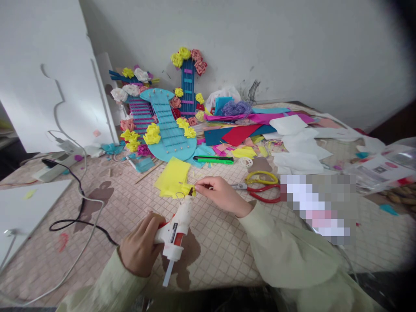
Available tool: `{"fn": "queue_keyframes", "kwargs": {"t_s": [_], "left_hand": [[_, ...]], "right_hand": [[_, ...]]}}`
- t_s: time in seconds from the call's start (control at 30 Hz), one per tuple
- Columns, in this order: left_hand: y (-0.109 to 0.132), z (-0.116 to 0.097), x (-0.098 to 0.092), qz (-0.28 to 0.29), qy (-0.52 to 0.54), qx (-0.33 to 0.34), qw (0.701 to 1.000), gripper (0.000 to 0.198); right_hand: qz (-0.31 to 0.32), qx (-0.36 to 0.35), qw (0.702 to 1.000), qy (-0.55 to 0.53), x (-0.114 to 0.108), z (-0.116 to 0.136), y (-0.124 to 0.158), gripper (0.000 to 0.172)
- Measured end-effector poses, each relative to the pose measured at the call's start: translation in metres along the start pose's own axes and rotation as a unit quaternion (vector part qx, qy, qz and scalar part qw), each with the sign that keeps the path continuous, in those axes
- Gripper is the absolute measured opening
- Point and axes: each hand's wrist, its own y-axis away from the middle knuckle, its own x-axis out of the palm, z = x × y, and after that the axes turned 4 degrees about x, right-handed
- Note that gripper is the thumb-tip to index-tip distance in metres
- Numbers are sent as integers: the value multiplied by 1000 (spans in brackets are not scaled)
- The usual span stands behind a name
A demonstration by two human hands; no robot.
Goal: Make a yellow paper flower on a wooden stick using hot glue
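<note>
My left hand (141, 242) is wrapped round the handle of a white hot glue gun (177, 225), whose nozzle points away from me and a glue stick pokes out of its rear. Just right of the nozzle tip, my right hand (224, 195) has thumb and fingers pinched together. What they hold is too small to make out. Yellow crepe paper (173, 173) lies on the table right behind the nozzle. Scissors (263, 193) with one yellow and one red handle lie beyond my right wrist. A green utility knife (213, 160) rests past the paper.
Against the wall lean a light-blue guitar-shaped piece (173, 125) with yellow paper flowers and a dark-blue one (187, 86). Coloured paper scraps (238, 134) and white sheets (299, 147) cover the back right. A power strip (55, 162) and cables (82, 190) lie left.
</note>
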Motion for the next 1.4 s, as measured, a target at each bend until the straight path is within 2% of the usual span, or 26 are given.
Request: {"fn": "queue_keyframes", "kwargs": {"t_s": [0.8,1.13,1.4], "left_hand": [[1,0,-5,-5,-4,-31,999,9],[3,3,1,3,8,-43,999,8],[1,0,1,5,2,-21,1000,8]], "right_hand": [[3,6,1000,0,-1,1,0,21],[5,3,1000,3,0,0,1,22],[6,7,1000,4,-1,0,0,22]]}}
